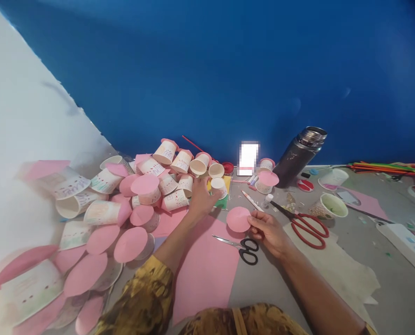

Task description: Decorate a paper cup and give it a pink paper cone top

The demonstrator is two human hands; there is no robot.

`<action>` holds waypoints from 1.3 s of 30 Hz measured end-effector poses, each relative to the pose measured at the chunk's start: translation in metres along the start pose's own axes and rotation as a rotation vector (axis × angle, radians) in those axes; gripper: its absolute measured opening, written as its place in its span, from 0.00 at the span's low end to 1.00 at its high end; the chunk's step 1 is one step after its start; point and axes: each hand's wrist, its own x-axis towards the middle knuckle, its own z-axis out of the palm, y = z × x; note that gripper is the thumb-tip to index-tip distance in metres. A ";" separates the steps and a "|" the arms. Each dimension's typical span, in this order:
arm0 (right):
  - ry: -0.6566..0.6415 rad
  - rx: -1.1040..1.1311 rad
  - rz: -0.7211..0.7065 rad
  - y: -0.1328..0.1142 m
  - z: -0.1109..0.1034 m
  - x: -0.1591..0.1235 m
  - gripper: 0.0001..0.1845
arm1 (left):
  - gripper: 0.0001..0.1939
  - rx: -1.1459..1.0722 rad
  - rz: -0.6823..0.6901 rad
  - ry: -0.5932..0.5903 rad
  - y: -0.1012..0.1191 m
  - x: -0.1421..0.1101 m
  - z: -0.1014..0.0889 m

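Observation:
My left hand (203,198) reaches to the front of the piled cups. Its thumb and fingers close at the left side of a small white paper cup (219,186), partly hiding it; their exact contact is hard to see. A round pink paper disc (238,219) is pinched by its right edge between the thumb and fingers of my right hand (266,229). Below the disc lie black-handled scissors (248,251), their blades pointing left. Pink paper sheets (207,274) spread under my left forearm. Many decorated paper cups with pink discs (145,188) are heaped on the left.
A dark flask (298,156) stands open at the back. Red-handled scissors (310,230), a glue stick (268,200), a marker (251,201) and a patterned cup (328,207) lie on the right. Coloured pipe cleaners (385,166) and a power strip (408,246) are farther right. A blue wall (207,70) rises behind.

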 end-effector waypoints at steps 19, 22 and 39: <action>0.041 -0.100 -0.016 -0.007 0.001 0.001 0.21 | 0.25 -0.866 -0.175 -0.294 0.012 -0.007 -0.056; 0.016 -0.052 -0.005 -0.005 -0.002 0.002 0.22 | 0.26 -0.891 -0.181 -0.301 0.006 -0.013 -0.058; -0.109 0.360 0.048 -0.005 -0.011 0.007 0.17 | 0.34 0.247 0.294 -0.668 0.005 -0.040 -0.065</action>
